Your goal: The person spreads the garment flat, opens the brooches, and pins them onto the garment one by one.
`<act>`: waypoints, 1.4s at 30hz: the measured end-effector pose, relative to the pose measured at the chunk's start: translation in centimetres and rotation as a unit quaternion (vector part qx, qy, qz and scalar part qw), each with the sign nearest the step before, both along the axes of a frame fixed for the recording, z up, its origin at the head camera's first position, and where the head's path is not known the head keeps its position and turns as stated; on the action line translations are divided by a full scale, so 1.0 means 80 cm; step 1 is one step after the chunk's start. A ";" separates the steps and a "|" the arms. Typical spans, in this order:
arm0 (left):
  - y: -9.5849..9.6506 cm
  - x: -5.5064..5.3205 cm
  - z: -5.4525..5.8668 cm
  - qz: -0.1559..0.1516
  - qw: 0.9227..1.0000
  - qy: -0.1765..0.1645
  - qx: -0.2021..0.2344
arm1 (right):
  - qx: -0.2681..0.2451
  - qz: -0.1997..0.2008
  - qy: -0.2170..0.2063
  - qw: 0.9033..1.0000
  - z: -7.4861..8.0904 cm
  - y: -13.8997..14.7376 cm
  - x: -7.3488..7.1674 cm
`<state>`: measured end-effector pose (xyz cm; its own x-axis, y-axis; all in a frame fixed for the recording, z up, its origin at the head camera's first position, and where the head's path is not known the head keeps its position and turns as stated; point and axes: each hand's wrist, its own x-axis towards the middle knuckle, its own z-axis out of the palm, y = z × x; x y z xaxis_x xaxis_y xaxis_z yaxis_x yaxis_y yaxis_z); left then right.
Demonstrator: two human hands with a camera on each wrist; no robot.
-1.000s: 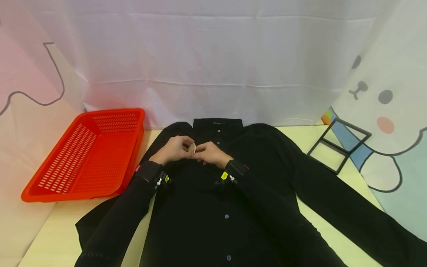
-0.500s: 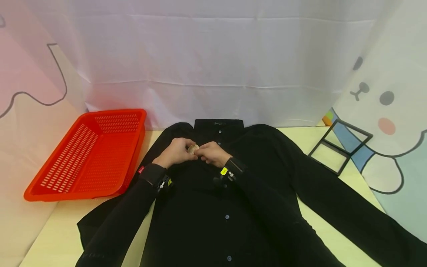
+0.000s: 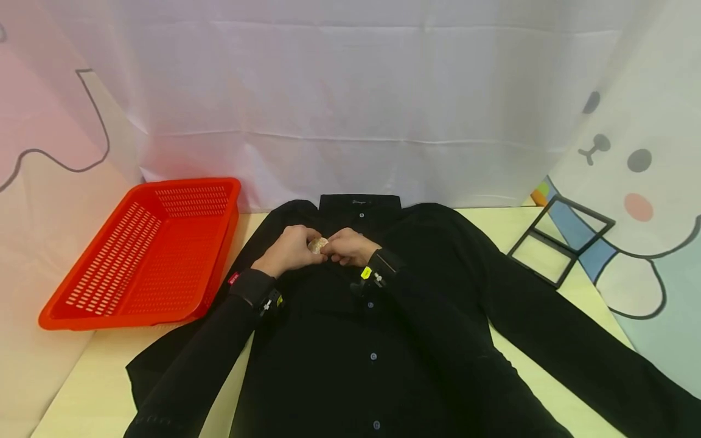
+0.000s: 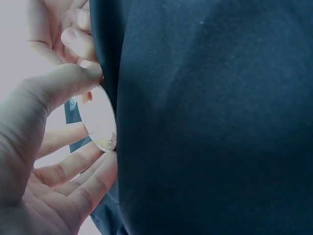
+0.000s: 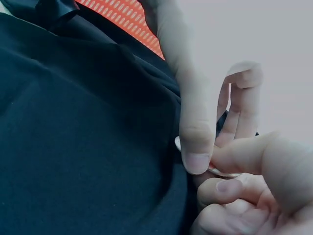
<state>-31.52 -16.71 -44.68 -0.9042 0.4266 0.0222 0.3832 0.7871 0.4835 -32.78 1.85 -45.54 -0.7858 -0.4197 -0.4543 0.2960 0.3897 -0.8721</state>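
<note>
A small round badge (image 3: 317,244) with a pale printed face is held over the upper chest of a black buttoned shirt (image 3: 328,365) spread on the table. My left hand (image 3: 290,250) pinches it; in the left wrist view the thumb presses the upper rim of the badge (image 4: 99,117), with fingers behind and below. From the other side, my right hand (image 3: 352,247) grips the badge's edge between thumb and curled fingers, as the right wrist view shows. Dark cloth bunches right beside the badge. The badge's back is hidden by the fingers.
A red perforated plastic basket (image 3: 164,261) stands at the left, beside the shirt. At the right, a black hinged frame (image 3: 564,246) lies near the shirt's outstretched sleeve (image 3: 575,340). A white curtain (image 3: 350,109) hangs behind the table.
The badge has turned between the fingers, from a narrow upright oval to a rounder, tilted face. Both hands stay at the same spot on the shirt, with small finger movements.
</note>
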 end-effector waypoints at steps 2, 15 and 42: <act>0.001 0.000 0.004 0.001 1.000 0.001 -0.005 | 0.006 0.002 0.002 1.000 0.000 -0.001 -0.001; 0.004 0.001 0.012 -0.012 0.999 0.001 -0.039 | -0.033 0.007 -0.030 0.999 0.002 0.005 -0.001; -0.018 0.005 0.013 -0.038 0.996 -0.054 0.052 | -0.040 -0.058 0.056 0.996 -0.014 -0.002 0.015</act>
<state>-31.16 -18.15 -43.65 -0.8687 0.4947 -0.0248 0.3818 0.7006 0.6028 -31.60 1.71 -46.66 -0.8748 -0.3544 -0.3305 0.2347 0.2869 -0.9288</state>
